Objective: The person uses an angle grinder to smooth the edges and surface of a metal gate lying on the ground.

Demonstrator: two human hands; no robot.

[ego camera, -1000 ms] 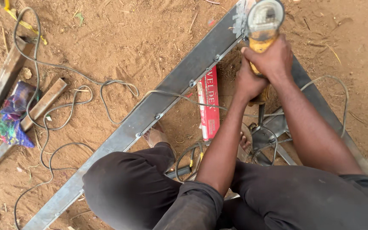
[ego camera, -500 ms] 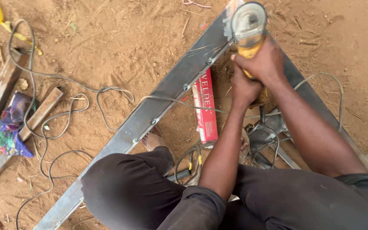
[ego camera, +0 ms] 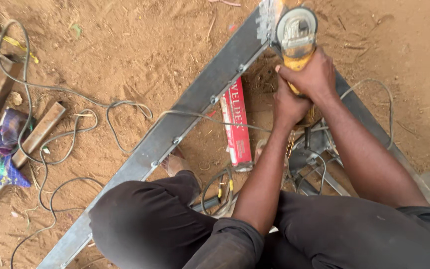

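Observation:
Both my hands grip a yellow angle grinder (ego camera: pixel 295 37) at the top of the view. My right hand (ego camera: pixel 313 75) wraps its body from above, and my left hand (ego camera: pixel 287 105) clasps it just below. The grinder's round guard and disc sit against the upper end of a long grey steel bar (ego camera: pixel 185 114), which runs diagonally from the bottom left. A second steel bar (ego camera: pixel 374 132) slopes down to the right under my right forearm. My knees in dark trousers (ego camera: pixel 140 224) fill the lower part of the view.
A red flat box (ego camera: pixel 238 124) lies on the sandy ground between the bars. Grey cables (ego camera: pixel 51 144) loop across the sand on the left, near wooden offcuts (ego camera: pixel 38 134) and a multicoloured cloth (ego camera: pixel 5 149). Metal scraps (ego camera: pixel 314 154) lie beneath my arms.
My hands and the grinder have stayed at the top end of the bar. The view has shifted slightly, and the grinder sits a little lower in the frame.

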